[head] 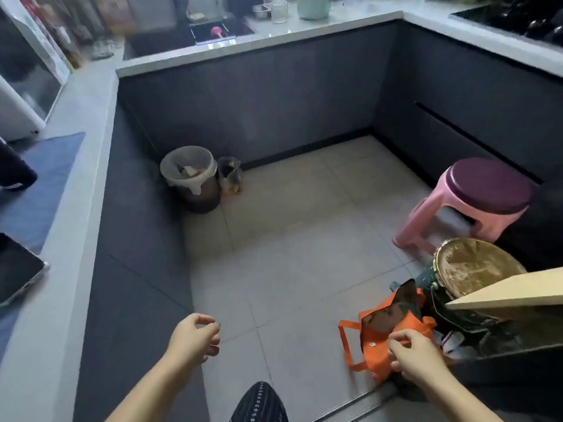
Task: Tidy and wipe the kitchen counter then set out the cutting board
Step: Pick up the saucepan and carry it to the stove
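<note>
A knee in dark patterned cloth shows at the bottom edge. Over the tiled floor the left hand hangs free, its fingers loosely curled and holding nothing. The right hand lies on the rim of an orange bag that sits on the floor; its fingers are curled at the cloth, but I cannot tell whether they pinch it.

Just behind the bag stands a dark tin with a gold lid, and a pale board juts in from the right across the tin's near side. Whether this is the cutting board cannot be told. This cluster crowds the right side of the floor, and a pink stool with a purple seat stands beyond it against the dark cabinets.

The surface runs along the left, then across the far side and down the right. On its left run lie a tablet and a blue mat, with a white appliance farther back.

In the far left corner of the floor stands a bin with a white liner, and a small clear bag is just beside it.

On the far run are a sink, a glass jar and a mint pot. A black hob sits in the right run.
</note>
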The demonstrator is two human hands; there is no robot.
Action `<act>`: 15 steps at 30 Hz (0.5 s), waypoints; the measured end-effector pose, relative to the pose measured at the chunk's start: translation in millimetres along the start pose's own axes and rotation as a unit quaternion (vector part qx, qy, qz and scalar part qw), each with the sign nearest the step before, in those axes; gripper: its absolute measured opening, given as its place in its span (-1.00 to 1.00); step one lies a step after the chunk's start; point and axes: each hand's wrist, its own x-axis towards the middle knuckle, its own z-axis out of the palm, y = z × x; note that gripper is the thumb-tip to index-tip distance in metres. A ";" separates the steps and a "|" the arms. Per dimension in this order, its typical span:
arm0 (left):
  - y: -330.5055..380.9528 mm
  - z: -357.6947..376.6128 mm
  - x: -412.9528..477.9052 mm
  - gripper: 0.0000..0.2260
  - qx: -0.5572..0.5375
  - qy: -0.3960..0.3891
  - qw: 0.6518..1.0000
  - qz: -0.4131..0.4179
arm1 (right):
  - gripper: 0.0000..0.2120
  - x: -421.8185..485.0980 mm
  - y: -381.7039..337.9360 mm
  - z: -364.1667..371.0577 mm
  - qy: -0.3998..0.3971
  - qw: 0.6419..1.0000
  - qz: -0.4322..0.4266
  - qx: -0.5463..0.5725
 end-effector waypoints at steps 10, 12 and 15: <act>61.4 0.3 133.3 -0.95 -0.044 0.043 0.997 -0.054 | -0.88 102.6 -176.4 31.9 -0.027 0.989 -0.145 0.023; 89.6 -2.2 174.9 -0.94 -0.053 0.037 0.996 -0.060 | -0.87 129.5 -231.9 34.8 -0.019 0.983 -0.180 0.027; 150.7 -3.4 231.4 -0.88 -0.045 0.027 0.997 -0.056 | -0.87 166.0 -310.6 30.2 -0.003 0.979 -0.202 0.039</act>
